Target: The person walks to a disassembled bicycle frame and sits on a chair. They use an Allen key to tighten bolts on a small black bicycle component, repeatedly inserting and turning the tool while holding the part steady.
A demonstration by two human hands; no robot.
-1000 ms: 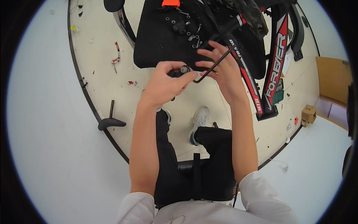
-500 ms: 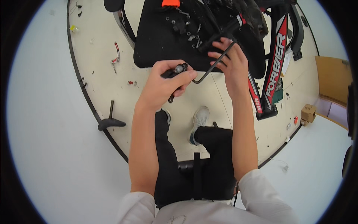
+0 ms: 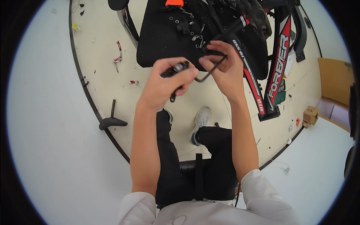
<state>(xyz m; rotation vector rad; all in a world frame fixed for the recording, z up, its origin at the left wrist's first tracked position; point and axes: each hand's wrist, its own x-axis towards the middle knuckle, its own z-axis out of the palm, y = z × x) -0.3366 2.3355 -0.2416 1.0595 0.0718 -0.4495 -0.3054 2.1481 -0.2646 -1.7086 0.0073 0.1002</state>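
Note:
My left hand (image 3: 165, 80) is closed around a small black bicycle part (image 3: 173, 71) with a silver fitting, its lower end showing below my fingers. From beside this hand, a black L-shaped hex key (image 3: 213, 70) slants up to the right. My right hand (image 3: 227, 71) is at the key's far end with fingers bent and apart. The key passes across those fingers, seemingly touching them rather than gripped. Where its short end sits is hidden by my left fingers.
Ahead is a black chair seat (image 3: 157, 48) bearing nuts, bolts and an orange item (image 3: 174, 3). A red, black and white bicycle frame (image 3: 277, 67) leans at the right. A saddle with its post (image 3: 112, 122) lies left on the floor; a cardboard box (image 3: 310, 114) stands right.
The hex key's far end has swung down and left, its angle now flatter. My right hand has shifted left with its fingers more bent. The left hand keeps its hold nearly in place.

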